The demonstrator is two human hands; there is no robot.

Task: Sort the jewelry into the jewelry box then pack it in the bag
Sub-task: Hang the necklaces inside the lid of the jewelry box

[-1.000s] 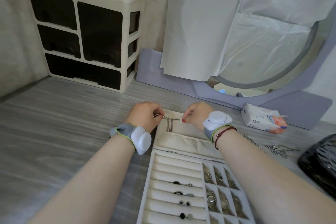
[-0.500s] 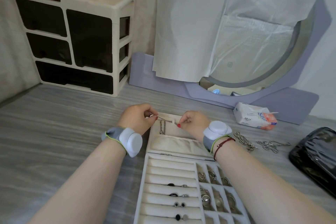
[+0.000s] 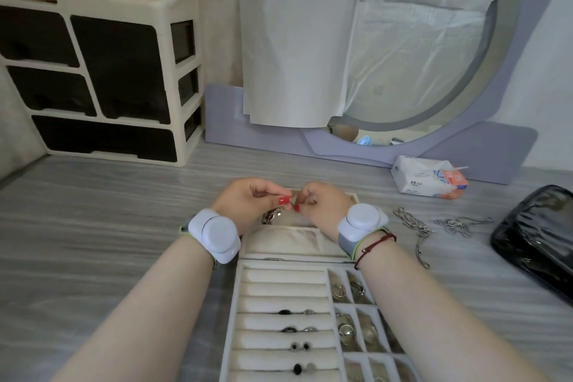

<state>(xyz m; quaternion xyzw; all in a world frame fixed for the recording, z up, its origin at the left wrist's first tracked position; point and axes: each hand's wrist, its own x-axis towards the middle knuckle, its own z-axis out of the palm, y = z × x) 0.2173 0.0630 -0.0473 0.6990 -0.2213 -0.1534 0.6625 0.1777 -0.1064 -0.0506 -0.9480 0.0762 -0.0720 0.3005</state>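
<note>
Together, both hands pinch a thin silver necklace over the open jewelry box.
Grey wood-grain table (image 3: pixel 93 226); cream velvet jewelry box (image 3: pixel 279 288) with padded ring rolls; glossy black bag (image 3: pixel 539 239) right; left hand (image 3: pixel 248 201) and right hand (image 3: pixel 322 201) fingertips closed on the necklace (image 3: pixel 273 215), chain bunched just beneath.

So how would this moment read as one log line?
hands: left, right pinch thin silver necklace | over: white jewelry box | bag: unpacked
</note>
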